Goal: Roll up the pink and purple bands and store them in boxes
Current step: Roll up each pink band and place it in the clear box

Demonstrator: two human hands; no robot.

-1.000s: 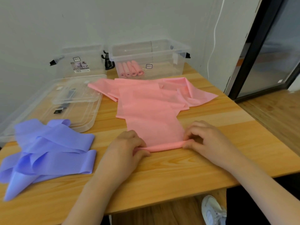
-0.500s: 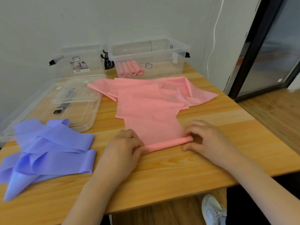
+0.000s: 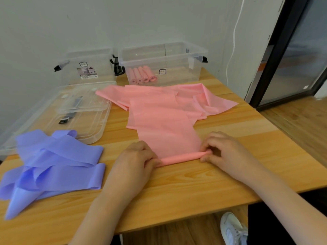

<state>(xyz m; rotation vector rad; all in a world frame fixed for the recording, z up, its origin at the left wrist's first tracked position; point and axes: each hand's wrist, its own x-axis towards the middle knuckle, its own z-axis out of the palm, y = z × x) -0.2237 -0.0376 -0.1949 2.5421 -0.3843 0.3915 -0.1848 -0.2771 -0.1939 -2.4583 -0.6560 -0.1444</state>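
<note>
Head view: pink band point(image 3: 164, 124) spread flat across wooden desk point(image 3: 177, 184), near end wound into a thin roll point(image 3: 182, 158) lying crosswise between both hands. Left hand point(image 3: 136, 161) at the roll's left end, fingers curled over and pinching it against the desk. Right hand point(image 3: 224, 152) at the roll's right end, fingertips and thumb pinching it. Unrolled length running away from the hands toward the back of the desk, far part folded and rumpled over other pink layers, one corner fanned out to the right.

Purple bands point(image 3: 53, 165) heaped loose at the desk's left, well apart from both hands, one tail trailing toward the near edge.

Clear box point(image 3: 177, 55) at the back, just beyond the pink band's far end, holding four finished pink rolls point(image 3: 142, 75) side by side at its left. Second clear box point(image 3: 85, 68) to its left against the wall, label on its front. Two clear lids point(image 3: 79, 110) stacked flat in front of that box, between it and the purple heap.

White shoe point(image 3: 233, 228) on the floor below the desk's near edge, right.
</note>
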